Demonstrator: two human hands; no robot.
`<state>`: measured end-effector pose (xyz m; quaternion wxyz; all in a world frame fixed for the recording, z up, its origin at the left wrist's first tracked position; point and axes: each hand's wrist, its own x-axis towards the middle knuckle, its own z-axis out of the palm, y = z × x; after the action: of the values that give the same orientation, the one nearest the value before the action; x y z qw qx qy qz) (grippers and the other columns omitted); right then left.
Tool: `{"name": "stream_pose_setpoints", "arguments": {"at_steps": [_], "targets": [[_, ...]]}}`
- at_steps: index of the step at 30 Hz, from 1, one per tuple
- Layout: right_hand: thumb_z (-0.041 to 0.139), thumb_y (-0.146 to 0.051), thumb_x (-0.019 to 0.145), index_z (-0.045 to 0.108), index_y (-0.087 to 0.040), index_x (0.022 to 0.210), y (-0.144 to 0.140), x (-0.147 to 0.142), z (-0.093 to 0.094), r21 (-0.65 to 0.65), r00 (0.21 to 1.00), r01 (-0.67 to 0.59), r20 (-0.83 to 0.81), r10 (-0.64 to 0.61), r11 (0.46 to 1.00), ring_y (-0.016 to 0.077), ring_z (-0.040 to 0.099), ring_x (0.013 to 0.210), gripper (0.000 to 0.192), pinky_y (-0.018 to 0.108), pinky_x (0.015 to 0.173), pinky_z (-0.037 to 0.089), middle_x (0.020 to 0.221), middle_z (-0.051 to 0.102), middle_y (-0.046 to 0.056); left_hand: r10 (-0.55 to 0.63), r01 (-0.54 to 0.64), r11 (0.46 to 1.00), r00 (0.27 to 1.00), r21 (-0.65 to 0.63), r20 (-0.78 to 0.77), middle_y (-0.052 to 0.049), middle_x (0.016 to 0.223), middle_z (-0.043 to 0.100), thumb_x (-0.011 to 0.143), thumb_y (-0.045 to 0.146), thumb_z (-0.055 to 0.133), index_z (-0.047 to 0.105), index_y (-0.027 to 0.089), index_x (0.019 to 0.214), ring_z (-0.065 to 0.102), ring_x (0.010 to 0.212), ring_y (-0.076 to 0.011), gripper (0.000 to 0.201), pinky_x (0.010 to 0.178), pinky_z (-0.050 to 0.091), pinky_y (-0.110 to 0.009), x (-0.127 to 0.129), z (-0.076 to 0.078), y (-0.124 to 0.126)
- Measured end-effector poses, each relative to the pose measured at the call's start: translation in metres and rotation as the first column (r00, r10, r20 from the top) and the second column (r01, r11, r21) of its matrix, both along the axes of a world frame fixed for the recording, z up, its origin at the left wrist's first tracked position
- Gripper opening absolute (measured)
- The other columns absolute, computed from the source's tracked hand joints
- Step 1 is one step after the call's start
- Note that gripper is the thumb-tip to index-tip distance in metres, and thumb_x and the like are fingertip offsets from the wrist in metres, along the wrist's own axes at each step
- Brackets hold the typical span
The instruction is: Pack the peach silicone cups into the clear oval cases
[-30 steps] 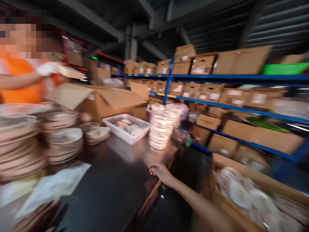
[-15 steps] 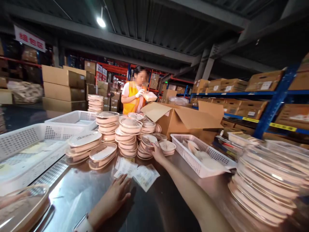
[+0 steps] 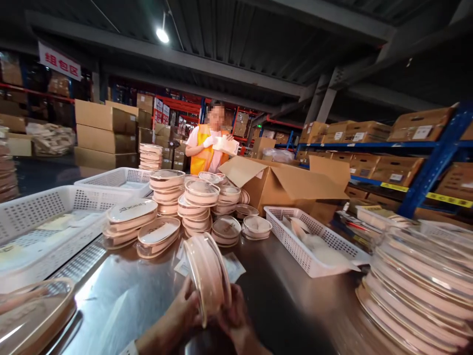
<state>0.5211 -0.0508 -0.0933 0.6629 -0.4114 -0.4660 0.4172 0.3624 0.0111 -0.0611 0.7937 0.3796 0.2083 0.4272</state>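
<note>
Container [image 3: 209, 273] apparently upright, between both hands

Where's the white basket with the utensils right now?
In the head view the white basket sits on the steel table, right of centre, just in front of the open cardboard box and left of the tall lid stack.

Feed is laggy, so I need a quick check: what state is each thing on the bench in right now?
Lidded bowl: tilted on edge, held by both hands.
Left hand: gripping bowl.
Right hand: gripping bowl.
Cardboard box: flaps open.
White basket: partly filled.
Bowl stacks: upright, lidded.
</note>
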Motion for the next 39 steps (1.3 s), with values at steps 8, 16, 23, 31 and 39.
{"name": "stream_pose_setpoints", "arguments": {"at_steps": [8,16,23,31,39], "targets": [[0.062,-0.065,0.083,0.058,-0.029,0.129,-0.015,0.020,0.051,0.065,0.967,0.227,0.102,-0.233,0.972,0.0326,0.053,0.128,0.059,0.049,0.108,0.043,0.137,0.058,0.011,0.500,-0.309,0.777,0.833,0.549,-0.238,-0.009,0.125,0.069,0.050,0.047,0.090,0.059,0.025,0.125,0.062,0.118,-0.0377,0.085,0.087,0.059,-0.042,-0.024,0.017,0.009],[0.055,-0.059,0.090,0.063,-0.024,0.115,-0.017,0.028,0.066,0.257,0.828,0.273,0.428,-0.362,0.927,0.0236,0.061,0.103,0.043,0.034,0.087,0.053,0.110,0.061,0.009,0.905,0.193,-0.237,0.400,0.952,0.144,-0.014,0.113,0.068,0.083,0.013,0.061,0.056,0.022,0.130,0.064,0.104,-0.0306,0.048,0.085,0.052,-0.043,-0.047,0.004,0.016],[0.065,-0.046,0.087,0.066,-0.020,0.094,-0.008,0.040,0.084,0.200,0.733,0.205,0.618,-0.286,0.958,0.0219,0.062,0.092,0.028,0.032,0.077,0.051,0.099,0.064,0.008,0.891,0.269,-0.290,0.427,0.918,0.156,-0.016,0.117,0.059,0.080,0.006,0.057,0.056,0.023,0.127,0.057,0.111,-0.0363,0.050,0.095,0.046,-0.059,-0.048,0.011,0.014],[0.048,-0.027,0.094,0.070,-0.019,0.084,-0.003,0.063,0.093,0.004,0.621,-0.059,0.783,0.034,0.998,0.0163,0.061,0.073,0.025,0.027,0.071,0.048,0.078,0.068,0.002,0.860,0.012,0.103,0.501,0.995,-0.095,-0.015,0.122,0.060,0.077,0.036,0.074,0.049,0.021,0.124,0.064,0.110,-0.0323,0.056,0.086,0.059,-0.045,-0.041,-0.003,0.016],[0.084,-0.035,0.064,0.041,-0.023,0.147,0.002,0.079,0.085,-0.258,0.781,-0.444,0.359,0.512,0.858,0.0242,0.063,0.113,0.095,0.039,0.094,0.052,0.124,0.067,0.008,0.725,-0.136,0.506,0.602,0.852,-0.334,-0.012,0.113,0.068,0.058,0.052,0.083,0.058,0.022,0.117,0.066,0.108,-0.0368,0.071,0.092,0.055,-0.055,-0.038,0.004,0.030]]}}
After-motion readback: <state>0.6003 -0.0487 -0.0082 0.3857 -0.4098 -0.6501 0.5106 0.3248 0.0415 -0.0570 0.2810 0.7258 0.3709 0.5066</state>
